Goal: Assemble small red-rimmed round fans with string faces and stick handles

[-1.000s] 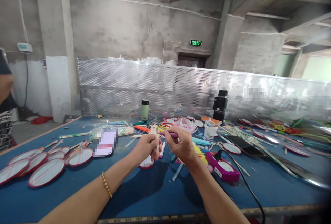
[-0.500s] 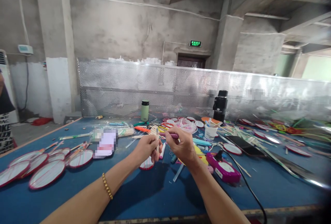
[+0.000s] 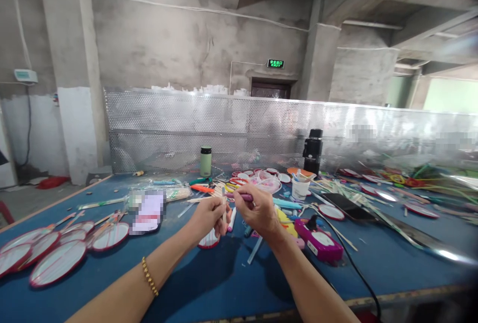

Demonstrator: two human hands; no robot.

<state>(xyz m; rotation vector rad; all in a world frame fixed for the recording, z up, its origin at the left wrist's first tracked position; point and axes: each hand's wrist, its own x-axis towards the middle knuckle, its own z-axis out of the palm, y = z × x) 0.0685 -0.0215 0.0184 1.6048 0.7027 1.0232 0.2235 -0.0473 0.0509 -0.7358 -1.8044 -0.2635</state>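
My left hand [image 3: 209, 217] pinches a pale, flat stick [image 3: 224, 199] upright between thumb and fingers, above the table. My right hand [image 3: 258, 213] is closed round a purple pen [image 3: 244, 197], whose tip points left at the upper part of the stick; whether it touches cannot be made out. Under my left hand lies a round, white, red-rimmed piece [image 3: 208, 240], partly covered. A white and pink marker [image 3: 232, 219] rests between the hands. Below my right hand is a translucent stick [image 3: 256, 250].
Several red-rimmed round pieces [image 3: 58, 263] and a phone [image 3: 148, 213] lie left. A purple box [image 3: 324, 246] with a black cable [image 3: 360, 268] sits right. Behind stand a white cup [image 3: 299, 189], a green bottle [image 3: 205, 161] and a black flask [image 3: 312, 153], before a perforated metal screen [image 3: 179, 119].
The view has turned slightly right, so the scene sits further left. Both hands keep nearly the same pose, still gripping the stick and the pen.
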